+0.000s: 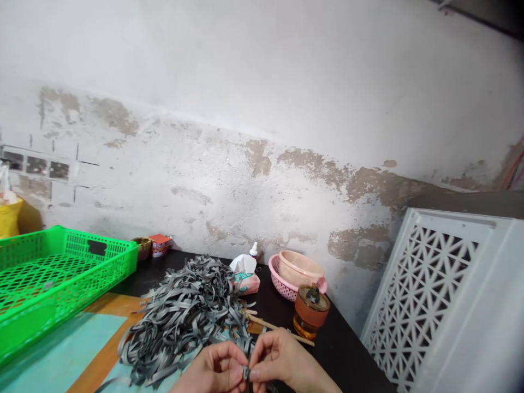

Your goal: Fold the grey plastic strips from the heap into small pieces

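My left hand (219, 368) and my right hand (282, 360) meet at the bottom middle of the head view, fingertips almost touching. Thumb and fingers of both are pinched on one small grey strip (245, 373), mostly covered by the fingertips. Just beyond them spreads a large heap of loose grey strips (192, 311), flat and ribbon-like, tangled together. A thin wooden stick (282, 329) lies on the table past my right hand.
A green plastic crate (61, 289) stands at left. Behind the heap are a pink tissue pack (248, 284) and a white-capped bottle (254, 250). Pink basket (282, 284), peach bowl (301, 267) and amber glass jar (311, 311) sit right, near a white lattice panel (426, 295).
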### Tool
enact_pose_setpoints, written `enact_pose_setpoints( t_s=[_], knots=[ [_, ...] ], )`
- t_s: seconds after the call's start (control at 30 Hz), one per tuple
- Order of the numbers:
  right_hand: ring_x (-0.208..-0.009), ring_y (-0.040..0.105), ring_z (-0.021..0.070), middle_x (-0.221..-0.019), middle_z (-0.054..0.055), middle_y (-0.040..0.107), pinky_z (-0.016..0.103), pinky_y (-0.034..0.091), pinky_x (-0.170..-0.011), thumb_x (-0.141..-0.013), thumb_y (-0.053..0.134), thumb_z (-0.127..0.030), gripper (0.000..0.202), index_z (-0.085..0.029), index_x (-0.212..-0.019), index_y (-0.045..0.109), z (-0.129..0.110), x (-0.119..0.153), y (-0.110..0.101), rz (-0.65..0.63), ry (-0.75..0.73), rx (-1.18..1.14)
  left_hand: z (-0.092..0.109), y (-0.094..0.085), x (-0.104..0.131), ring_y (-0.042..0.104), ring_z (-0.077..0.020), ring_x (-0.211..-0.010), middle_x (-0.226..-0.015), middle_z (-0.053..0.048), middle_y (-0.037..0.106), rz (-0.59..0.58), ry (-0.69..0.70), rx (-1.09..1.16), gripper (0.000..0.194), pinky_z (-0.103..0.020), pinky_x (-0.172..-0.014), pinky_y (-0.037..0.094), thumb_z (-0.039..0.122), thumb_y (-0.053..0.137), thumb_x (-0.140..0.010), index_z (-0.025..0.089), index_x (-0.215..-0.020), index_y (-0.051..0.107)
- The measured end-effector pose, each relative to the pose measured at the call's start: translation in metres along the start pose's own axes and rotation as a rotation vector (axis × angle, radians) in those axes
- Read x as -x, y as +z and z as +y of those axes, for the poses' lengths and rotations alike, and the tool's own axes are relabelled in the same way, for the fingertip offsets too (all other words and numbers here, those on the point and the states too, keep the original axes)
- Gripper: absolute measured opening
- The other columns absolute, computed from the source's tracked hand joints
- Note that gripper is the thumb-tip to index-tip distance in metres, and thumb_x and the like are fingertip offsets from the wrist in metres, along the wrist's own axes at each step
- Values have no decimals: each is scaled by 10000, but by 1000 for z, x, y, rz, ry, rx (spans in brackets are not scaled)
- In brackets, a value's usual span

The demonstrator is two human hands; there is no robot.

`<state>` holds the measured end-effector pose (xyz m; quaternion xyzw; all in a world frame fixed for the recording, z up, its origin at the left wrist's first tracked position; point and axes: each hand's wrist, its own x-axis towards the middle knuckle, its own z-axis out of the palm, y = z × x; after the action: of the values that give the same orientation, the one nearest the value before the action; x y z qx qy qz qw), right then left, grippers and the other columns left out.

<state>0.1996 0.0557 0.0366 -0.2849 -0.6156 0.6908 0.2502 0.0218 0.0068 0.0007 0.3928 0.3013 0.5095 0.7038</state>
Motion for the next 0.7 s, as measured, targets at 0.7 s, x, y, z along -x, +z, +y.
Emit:
enact_pose_setpoints(
  t_s=[0.7],
  knots=[
    [-503, 601, 120, -549, -1, 653, 239, 468, -546, -560, 811, -299, 271, -116, -685, 655, 0, 2, 4, 68, 2, 174, -3, 0, -2, 532, -95, -466, -521, -28, 656, 30, 81, -84, 256, -212, -486, 316, 307, 866, -572, 132, -643, 694]
  ],
)
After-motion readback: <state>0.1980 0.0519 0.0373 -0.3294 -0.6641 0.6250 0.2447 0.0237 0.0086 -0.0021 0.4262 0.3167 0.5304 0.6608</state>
